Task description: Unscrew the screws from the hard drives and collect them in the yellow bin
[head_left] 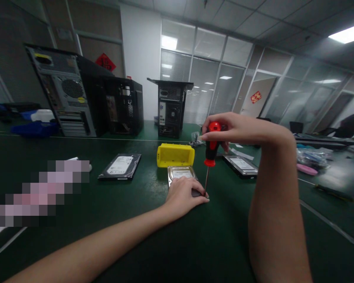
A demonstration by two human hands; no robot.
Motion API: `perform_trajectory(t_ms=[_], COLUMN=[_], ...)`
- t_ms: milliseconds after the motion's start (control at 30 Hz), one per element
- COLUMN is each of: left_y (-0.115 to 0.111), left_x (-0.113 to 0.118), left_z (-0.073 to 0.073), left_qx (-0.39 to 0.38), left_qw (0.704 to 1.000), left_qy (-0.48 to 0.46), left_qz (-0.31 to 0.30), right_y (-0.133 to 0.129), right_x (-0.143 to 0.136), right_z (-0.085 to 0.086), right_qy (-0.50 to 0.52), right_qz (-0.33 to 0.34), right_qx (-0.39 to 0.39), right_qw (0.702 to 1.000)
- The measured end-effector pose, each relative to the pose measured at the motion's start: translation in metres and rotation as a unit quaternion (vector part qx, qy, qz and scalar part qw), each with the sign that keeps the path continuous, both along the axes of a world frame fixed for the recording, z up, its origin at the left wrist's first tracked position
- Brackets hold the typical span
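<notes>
My right hand [224, 127] grips the red and black handle of a screwdriver [210, 151] from above. The shaft points almost straight down, its tip at the right front corner of a silver hard drive [179, 171]. My left hand [184, 192] lies over that drive and holds it on the green table, thumb and fingertips close around the screwdriver's tip. What the tip touches is hidden by the fingers. Directly behind the drive stands a yellow plastic bin [175, 156], tipped so its opening faces me.
A second hard drive [120, 166] lies on the left, a third [241, 165] on the right behind my right forearm. Computer cases [72, 90] stand at the back, one [170, 108] centrally. A blue bin [35, 129], bagged parts [314, 155] and another screwdriver [334, 192] lie farther out.
</notes>
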State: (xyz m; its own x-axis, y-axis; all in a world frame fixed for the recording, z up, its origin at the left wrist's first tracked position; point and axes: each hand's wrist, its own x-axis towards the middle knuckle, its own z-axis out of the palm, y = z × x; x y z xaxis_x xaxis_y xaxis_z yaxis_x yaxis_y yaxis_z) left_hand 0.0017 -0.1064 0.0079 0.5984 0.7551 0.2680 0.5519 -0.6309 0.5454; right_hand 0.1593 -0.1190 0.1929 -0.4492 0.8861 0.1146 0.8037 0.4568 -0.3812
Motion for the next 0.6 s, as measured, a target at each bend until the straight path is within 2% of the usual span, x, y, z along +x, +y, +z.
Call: perform_trajectory(t_ms=[600], left_y=[-0.0003], left_x=[-0.0011], left_z=[-0.0015], left_qx=[-0.003], left_qw=[1.0], left_qy=[-0.004], left_qz=[0.009], right_y=[-0.0041], right_x=[0.0048], right_z=[0.0011], right_qy=[-0.015], right_qz=[0.022], right_qx=[0.01], right_qw=[1.0])
